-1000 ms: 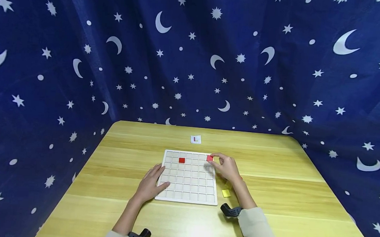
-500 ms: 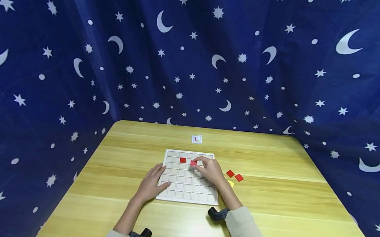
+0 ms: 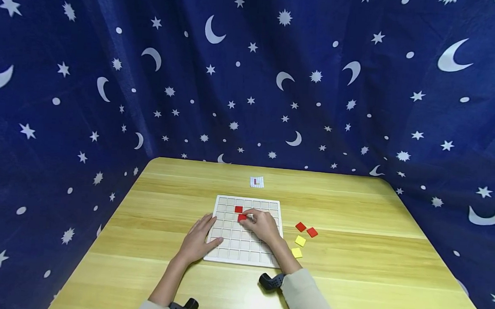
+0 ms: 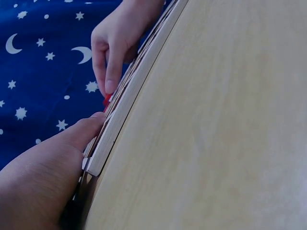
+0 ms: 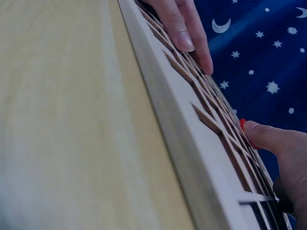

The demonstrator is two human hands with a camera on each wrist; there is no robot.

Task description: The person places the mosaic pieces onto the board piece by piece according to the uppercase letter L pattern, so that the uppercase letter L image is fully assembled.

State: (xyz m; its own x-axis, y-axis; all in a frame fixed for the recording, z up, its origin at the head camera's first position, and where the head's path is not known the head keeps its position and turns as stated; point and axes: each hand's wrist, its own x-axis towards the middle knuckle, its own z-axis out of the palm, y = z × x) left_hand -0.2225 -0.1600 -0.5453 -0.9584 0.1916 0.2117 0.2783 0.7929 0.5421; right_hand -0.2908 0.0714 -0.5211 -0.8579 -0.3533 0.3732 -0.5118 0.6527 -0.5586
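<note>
A white square board [image 3: 262,257], divided into a grid of shallow cells, lies on the table. One red square tile [image 3: 238,209] sits in a cell of an upper row. Just below and slightly right of it, my right hand [image 3: 263,226] pinches a second red square tile [image 3: 241,218] between thumb and fingers, low over the grid. That tile's red edge [image 5: 242,123] peeks out past the thumb in the right wrist view. My left hand [image 3: 194,240] rests with extended fingers along the board's left edge, its thumb [image 4: 88,129] over the rim.
Right of the board lie two loose red tiles [image 3: 312,232] and two yellow tiles [image 3: 296,253]. Behind it is a small card [image 3: 256,182] with a printed grid and a red mark. A dark blue curtain [image 3: 252,79] with moons and stars surrounds the wooden table [image 3: 352,255].
My right hand has carried the red tile leftward from the board's upper right corner to beside the placed red tile. The loose tiles at right are now uncovered. My left hand has stayed put.
</note>
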